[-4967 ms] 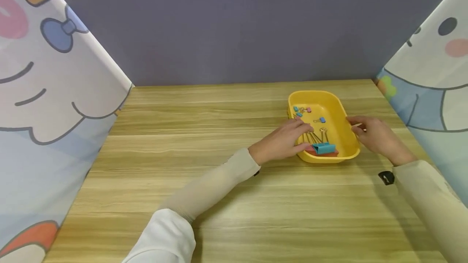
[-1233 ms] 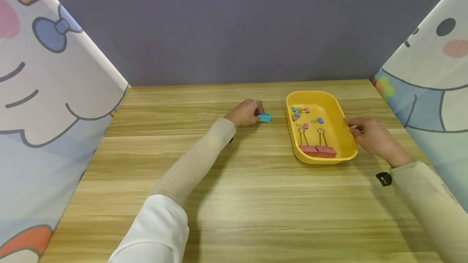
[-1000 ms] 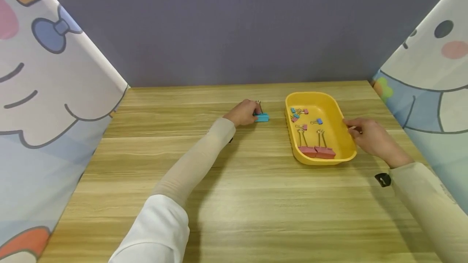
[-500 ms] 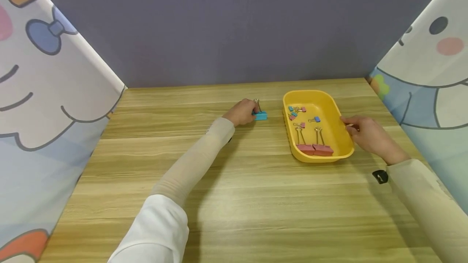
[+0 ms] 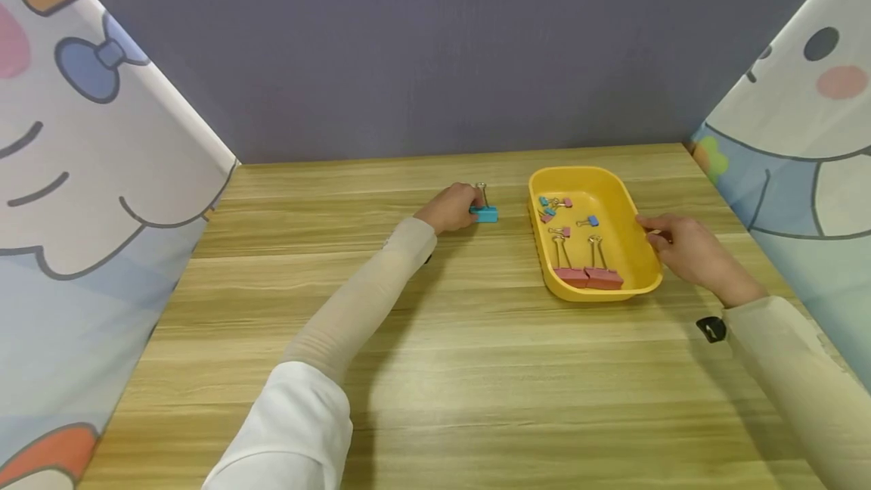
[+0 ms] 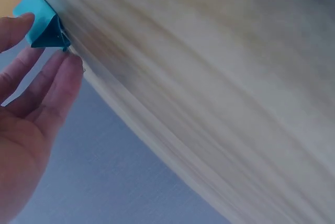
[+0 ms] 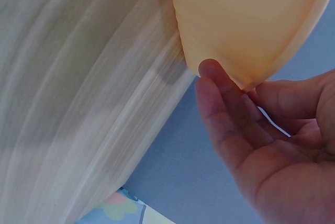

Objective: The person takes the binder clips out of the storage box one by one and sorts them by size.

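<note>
Left of the tray, my left hand holds a teal binder clip between thumb and fingers, low over the table. One metal handle of the clip points up. In the left wrist view the thumb lies on the teal clip and the fingers are behind it. On the right side, my right hand pinches the rim of a yellow plastic tray; the right wrist view shows thumb and fingers on either side of the tray's rim.
Inside the tray lie two large red binder clips at the near end and several small pink, teal and blue clips. A grey panel stands behind the wooden table, with cartoon-printed sheets at both sides.
Five seconds ago the teal binder clip lay in the tray under my left hand; it is now left of the tray, in that hand. The right hand has stayed at the rim.
</note>
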Demonstrator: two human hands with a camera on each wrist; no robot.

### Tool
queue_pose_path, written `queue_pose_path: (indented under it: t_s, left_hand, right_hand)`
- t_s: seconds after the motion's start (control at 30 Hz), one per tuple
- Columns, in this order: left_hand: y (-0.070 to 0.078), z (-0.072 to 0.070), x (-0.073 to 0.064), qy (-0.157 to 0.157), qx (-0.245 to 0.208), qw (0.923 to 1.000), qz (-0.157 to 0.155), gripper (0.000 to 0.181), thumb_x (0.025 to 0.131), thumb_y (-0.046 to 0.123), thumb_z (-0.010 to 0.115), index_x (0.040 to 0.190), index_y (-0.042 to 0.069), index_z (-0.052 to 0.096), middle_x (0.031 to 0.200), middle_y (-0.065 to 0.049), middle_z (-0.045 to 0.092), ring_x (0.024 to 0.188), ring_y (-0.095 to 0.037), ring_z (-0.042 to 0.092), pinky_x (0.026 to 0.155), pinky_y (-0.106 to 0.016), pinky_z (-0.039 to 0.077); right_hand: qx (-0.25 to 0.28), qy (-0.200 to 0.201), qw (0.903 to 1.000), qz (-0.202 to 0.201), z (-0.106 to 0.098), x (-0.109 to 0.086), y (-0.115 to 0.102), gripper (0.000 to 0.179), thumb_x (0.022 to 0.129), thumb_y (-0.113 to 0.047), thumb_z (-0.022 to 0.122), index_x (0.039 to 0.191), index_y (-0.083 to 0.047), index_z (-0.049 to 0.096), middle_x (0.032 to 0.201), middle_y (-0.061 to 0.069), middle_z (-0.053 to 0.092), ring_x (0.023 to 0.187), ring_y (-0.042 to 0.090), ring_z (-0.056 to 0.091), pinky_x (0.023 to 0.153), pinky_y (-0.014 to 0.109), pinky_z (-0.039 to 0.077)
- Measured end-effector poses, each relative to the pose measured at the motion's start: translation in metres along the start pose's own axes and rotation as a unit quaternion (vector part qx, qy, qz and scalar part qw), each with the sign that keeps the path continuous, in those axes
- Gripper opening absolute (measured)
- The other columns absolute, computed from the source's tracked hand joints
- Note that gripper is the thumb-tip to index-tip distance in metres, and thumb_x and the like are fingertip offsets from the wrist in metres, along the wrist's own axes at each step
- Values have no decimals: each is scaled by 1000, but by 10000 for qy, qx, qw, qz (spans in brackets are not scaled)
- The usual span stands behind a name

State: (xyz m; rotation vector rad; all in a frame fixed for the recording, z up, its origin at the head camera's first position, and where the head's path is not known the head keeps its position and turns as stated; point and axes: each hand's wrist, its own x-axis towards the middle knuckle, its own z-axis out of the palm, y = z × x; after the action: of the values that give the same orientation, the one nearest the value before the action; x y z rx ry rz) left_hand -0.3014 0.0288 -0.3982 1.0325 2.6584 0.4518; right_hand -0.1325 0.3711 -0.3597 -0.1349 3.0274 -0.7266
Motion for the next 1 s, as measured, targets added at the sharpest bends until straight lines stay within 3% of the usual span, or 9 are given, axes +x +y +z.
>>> queue_pose_path:
  t_s: [0.3,0.6,1.0]
  left_hand:
    - [8,-8,-5,455,114,9983,354,32,92,19,62,122,6,59,112,-8,57,100,-19,51,85,-28,43]
    - [55,-24,-15,550,236,9943,877,30,93,21,62,121,11,57,115,0,54,106,-14,50,89,-22,41]
    - [97,-14,-20,643,156,9835,1683,28,91,19,64,116,9,60,111,-2,57,100,-15,51,85,-21,41]
  right_hand:
    - [-8,22,10000,11,3,0,1,35,94,2,50,127,13,50,119,39,50,78,31,52,53,29,41]
    - [-34,84,10000,27,0,-1,0,35,94,1,51,127,13,50,117,39,51,78,32,53,54,29,42]
    - [-21,25,10000,52,0,-1,0,35,94,1,51,127,13,50,118,38,50,78,31,52,53,28,41]
